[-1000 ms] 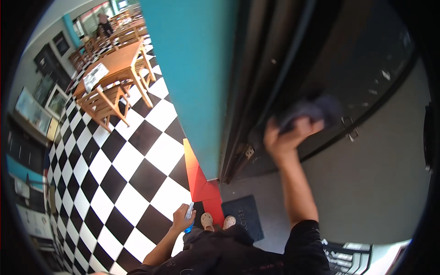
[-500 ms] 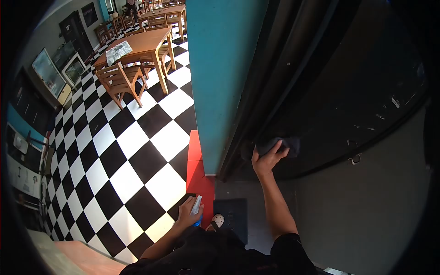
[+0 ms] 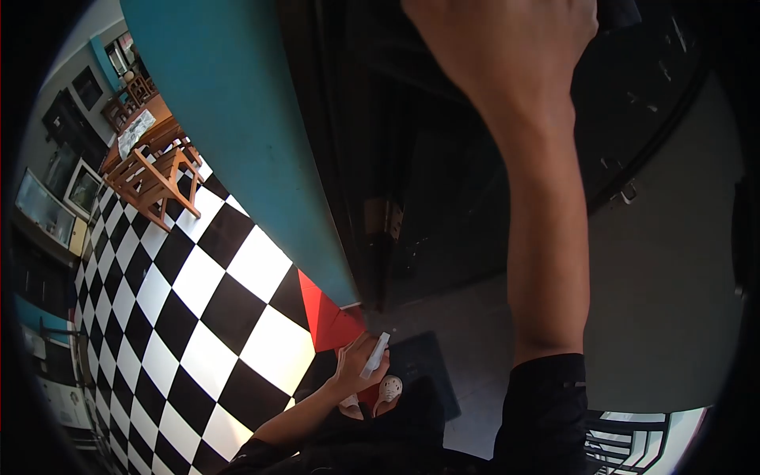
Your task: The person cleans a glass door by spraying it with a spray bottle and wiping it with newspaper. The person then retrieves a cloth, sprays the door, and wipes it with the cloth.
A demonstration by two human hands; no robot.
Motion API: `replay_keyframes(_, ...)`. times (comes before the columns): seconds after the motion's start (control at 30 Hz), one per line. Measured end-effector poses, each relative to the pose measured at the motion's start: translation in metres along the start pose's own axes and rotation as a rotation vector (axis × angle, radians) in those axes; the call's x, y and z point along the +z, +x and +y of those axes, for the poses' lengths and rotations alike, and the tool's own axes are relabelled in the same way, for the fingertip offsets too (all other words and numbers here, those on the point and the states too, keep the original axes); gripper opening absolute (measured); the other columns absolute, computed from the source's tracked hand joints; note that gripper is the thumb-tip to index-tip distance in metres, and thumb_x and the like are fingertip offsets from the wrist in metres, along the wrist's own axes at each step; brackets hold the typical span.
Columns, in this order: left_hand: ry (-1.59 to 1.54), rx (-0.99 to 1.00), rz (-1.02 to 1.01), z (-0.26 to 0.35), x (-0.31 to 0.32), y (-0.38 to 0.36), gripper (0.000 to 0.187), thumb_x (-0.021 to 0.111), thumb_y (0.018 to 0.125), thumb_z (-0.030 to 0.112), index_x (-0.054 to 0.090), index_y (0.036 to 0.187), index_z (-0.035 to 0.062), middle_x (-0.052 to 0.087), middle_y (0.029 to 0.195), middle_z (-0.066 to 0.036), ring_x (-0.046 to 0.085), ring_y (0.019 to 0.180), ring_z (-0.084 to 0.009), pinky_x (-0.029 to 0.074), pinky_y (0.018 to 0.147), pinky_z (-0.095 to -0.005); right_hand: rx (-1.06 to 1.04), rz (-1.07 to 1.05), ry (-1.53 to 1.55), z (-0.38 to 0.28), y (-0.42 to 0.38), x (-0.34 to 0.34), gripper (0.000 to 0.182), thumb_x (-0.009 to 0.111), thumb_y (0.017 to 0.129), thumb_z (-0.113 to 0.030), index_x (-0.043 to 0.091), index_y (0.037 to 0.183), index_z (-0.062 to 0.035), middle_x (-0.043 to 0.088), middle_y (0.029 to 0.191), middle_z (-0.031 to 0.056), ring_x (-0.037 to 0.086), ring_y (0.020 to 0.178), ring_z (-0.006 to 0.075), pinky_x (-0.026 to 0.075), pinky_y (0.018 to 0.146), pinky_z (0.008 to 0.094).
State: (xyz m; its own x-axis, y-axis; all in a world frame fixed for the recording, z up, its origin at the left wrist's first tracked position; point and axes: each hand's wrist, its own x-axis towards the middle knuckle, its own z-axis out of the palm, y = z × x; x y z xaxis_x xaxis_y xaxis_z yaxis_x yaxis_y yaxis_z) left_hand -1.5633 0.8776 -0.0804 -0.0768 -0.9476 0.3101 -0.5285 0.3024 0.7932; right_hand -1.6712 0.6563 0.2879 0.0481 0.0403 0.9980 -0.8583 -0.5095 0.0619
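Note:
My right hand [image 3: 514, 39] is raised high at the top of the view, its back toward me and its fingers cut off by the frame edge. A dark cloth [image 3: 619, 14] shows beside its knuckles, against a glossy black door panel [image 3: 451, 182]. Low in front of my body, my left hand [image 3: 353, 366] is closed around a spray bottle [image 3: 375, 356]. The bottle's white spray head points up; its body is hidden behind the fingers.
A teal wall edge [image 3: 229, 142] borders the black panel on the left. Beyond it are a checkered floor [image 3: 194, 273], a wooden chair [image 3: 158, 182] and a table [image 3: 158, 115]. A metal latch [image 3: 628, 192] sits on the panel's edge. A dark mat [image 3: 423, 372] lies near my feet.
My right hand has moved up along the black panel with the cloth, and now looks much nearer. My left hand with the spray bottle sits slightly farther right. The view has turned and tilted.

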Motion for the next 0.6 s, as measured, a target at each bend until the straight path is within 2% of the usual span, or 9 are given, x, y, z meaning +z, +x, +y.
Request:
replay_keyframes(0.07,-0.016,0.052,0.02,-0.035,0.021,0.003,0.014,0.069,0.077,0.006,0.066,0.09,0.0038,0.063,0.09,-0.01,0.067,0.072,-0.0283,0.055,0.06,-0.0364,0.01,-0.073,0.023,-0.009,-0.089,-0.009,0.072,0.064,0.083,-0.032,0.042,0.14,0.0065,0.046,0.129,0.0366,0.045,0.115,0.0536,0.04,0.094,0.0568)
replay_keyframes(0.17,-0.001,0.127,0.058,-0.101,0.053,-0.011,0.012,0.07,0.077,0.005,0.065,0.088,0.0029,0.063,0.09,-0.011,0.067,0.069,-0.0285,0.054,0.059,-0.0368,0.027,-0.133,0.076,-0.019,-0.282,-0.02,0.085,0.056,0.085,-0.037,0.029,0.146,0.0152,0.029,0.142,0.0447,0.041,0.12,0.0586,0.038,0.098,0.0569)
replay_keyframes(0.27,-0.007,0.153,0.057,-0.17,0.084,-0.037,0.011,0.07,0.078,0.005,0.065,0.087,0.0021,0.063,0.09,-0.011,0.067,0.07,-0.0287,0.054,0.059,-0.037,0.068,-0.232,0.145,-0.034,-0.531,-0.029,0.089,0.059,0.085,-0.044,0.026,0.153,0.0024,0.026,0.141,0.0437,0.038,0.122,0.0569,0.034,0.096,0.0653)
replay_keyframes(0.33,0.031,0.154,0.024,-0.211,0.104,-0.059,0.011,0.07,0.079,0.007,0.065,0.087,0.0023,0.064,0.089,-0.011,0.067,0.069,-0.0288,0.055,0.059,-0.0376,0.038,-0.278,0.131,-0.04,-0.617,-0.031,0.091,0.064,0.084,-0.042,0.024,0.154,0.0014,0.025,0.138,0.0464,0.039,0.119,0.058,0.033,0.095,0.0663)
replay_keyframes(0.43,0.009,0.11,-0.008,-0.253,0.134,-0.086,0.01,0.07,0.08,0.008,0.065,0.088,0.0031,0.063,0.089,-0.011,0.067,0.07,-0.0297,0.055,0.06,-0.0384,0.062,-0.283,0.124,-0.045,-0.618,-0.035,0.094,0.069,0.08,-0.034,0.025,0.153,0.0042,0.024,0.136,0.0493,0.039,0.115,0.06,0.033,0.096,0.0659)
replay_keyframes(0.5,0.007,0.14,-0.019,-0.266,0.143,-0.093,0.011,0.07,0.08,0.008,0.065,0.089,0.003,0.063,0.089,-0.011,0.066,0.072,-0.0306,0.055,0.061,-0.0383,0.092,-0.211,0.107,-0.044,-0.517,-0.026,0.092,0.072,0.076,-0.028,0.03,0.15,0.008,0.025,0.135,0.0504,0.041,0.111,0.0611,0.034,0.098,0.0645)
replay_keyframes(0.53,0.01,0.149,-0.03,-0.265,0.143,-0.093,0.012,0.069,0.08,0.008,0.065,0.089,0.0029,0.063,0.089,-0.011,0.066,0.072,-0.031,0.055,0.062,-0.0383,0.108,-0.124,0.144,-0.043,-0.449,-0.025,0.085,0.073,0.076,-0.03,0.039,0.149,-0.005,0.026,0.137,0.0441,0.041,0.114,0.0572,0.037,0.09,0.0588)
replay_keyframes(0.57,0.007,0.179,-0.026,-0.262,0.142,-0.09,0.014,0.07,0.08,0.008,0.064,0.092,0.0026,0.063,0.09,-0.012,0.066,0.074,-0.032,0.054,0.062,-0.0382,0.023,0.161,0.014,-0.045,-0.39,-0.012,0.063,0.069,0.081,-0.025,0.054,0.137,-0.0008,0.043,0.13,0.0402,0.048,0.111,0.0505,0.038,0.096,0.0567)
replay_keyframes(0.6,0.005,0.205,-0.02,-0.258,0.138,-0.085,0.015,0.071,0.08,0.008,0.064,0.092,0.0023,0.063,0.09,-0.012,0.066,0.074,-0.0323,0.054,0.062,-0.0383,0.028,0.14,0.044,-0.037,-0.338,-0.006,0.064,0.065,0.083,-0.027,0.048,0.14,-0.0015,0.043,0.131,0.0356,0.046,0.116,0.0491,0.037,0.096,0.0566)
